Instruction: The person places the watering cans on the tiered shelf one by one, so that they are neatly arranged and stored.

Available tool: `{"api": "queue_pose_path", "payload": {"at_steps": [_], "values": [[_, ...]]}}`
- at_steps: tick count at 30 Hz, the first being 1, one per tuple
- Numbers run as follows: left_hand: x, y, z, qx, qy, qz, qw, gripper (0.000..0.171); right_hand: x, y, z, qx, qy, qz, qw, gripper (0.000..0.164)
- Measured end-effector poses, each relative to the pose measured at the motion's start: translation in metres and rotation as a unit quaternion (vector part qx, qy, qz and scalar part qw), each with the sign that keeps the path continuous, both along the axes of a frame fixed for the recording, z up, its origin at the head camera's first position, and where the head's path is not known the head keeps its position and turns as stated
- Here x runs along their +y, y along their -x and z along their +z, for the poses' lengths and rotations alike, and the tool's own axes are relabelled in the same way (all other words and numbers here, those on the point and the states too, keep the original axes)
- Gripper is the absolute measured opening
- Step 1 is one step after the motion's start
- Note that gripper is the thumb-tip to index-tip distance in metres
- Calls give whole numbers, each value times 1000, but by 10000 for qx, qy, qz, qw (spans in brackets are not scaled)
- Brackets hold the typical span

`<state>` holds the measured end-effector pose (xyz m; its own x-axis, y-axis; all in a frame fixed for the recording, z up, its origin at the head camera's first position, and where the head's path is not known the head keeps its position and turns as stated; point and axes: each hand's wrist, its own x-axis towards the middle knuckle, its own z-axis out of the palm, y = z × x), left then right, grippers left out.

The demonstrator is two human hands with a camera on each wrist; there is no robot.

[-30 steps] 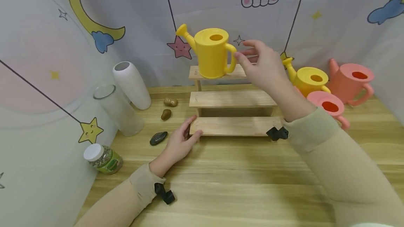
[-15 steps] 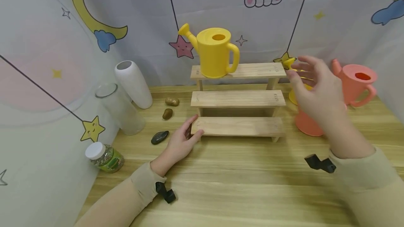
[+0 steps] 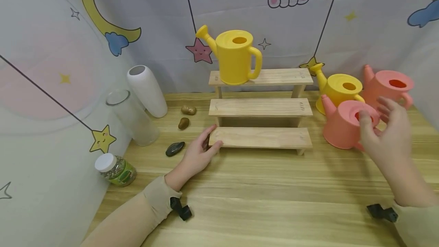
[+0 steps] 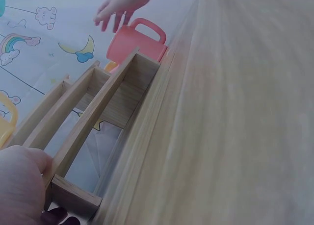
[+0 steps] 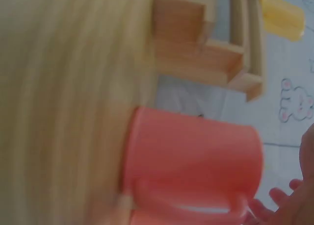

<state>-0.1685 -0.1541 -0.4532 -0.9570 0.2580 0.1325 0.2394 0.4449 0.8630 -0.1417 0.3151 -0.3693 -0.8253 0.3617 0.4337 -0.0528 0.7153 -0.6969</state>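
A three-tier wooden stand (image 3: 260, 138) faces me, and my left hand (image 3: 197, 155) grips the left end of its lowest step. In the left wrist view the thumb (image 4: 39, 159) lies on top of the board's end and fingertips show beneath. A yellow watering can (image 3: 236, 60) sits on the left of the top step, spout to the left. My right hand (image 3: 391, 132) hovers over the handle side of the front pink watering can (image 3: 343, 125), fingers apart and holding nothing. In the right wrist view that pink can (image 5: 191, 156) stands on the table beside the hand.
Behind the front pink can stand a second yellow watering can (image 3: 339, 87) and another pink one (image 3: 384, 87). On the left are a white vase (image 3: 149, 92), a clear glass vase (image 3: 133, 121), a lidded jar (image 3: 118, 170), two brown stones (image 3: 188, 109) and a black stone (image 3: 175, 148).
My right hand has moved away from the yellow can on the top step, rightward and down to the front pink can. The left hand keeps its grip on the stand.
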Motion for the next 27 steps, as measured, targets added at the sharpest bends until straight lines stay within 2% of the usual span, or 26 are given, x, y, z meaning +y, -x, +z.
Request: {"api": "queue_pose_path", "payload": {"at_steps": [6, 8, 13, 17, 23, 27], "values": [[1, -1, -1, 19, -30, -17, 10000, 68, 17, -8, -26, 367, -57, -270, 9989, 55], [0, -1, -1, 9, -15, 4, 10000, 68, 22, -10, -32, 322, -25, -374, 9988, 54], [-2, -2, -2, 10, 34, 54, 10000, 68, 34, -12, -42, -331, 27, -506, 9982, 55], [-2, -2, -1, 1, 66, 67, 10000, 68, 44, -17, -49, -855, -247, -351, 9954, 60], [-1, -3, 1, 80, 220, 133, 9996, 68, 51, -24, -57, -1203, -527, -332, 9908, 64], [0, -2, 2, 82, 210, 106, 9997, 67, 53, -25, -59, -1228, -693, -348, 9894, 62]]}}
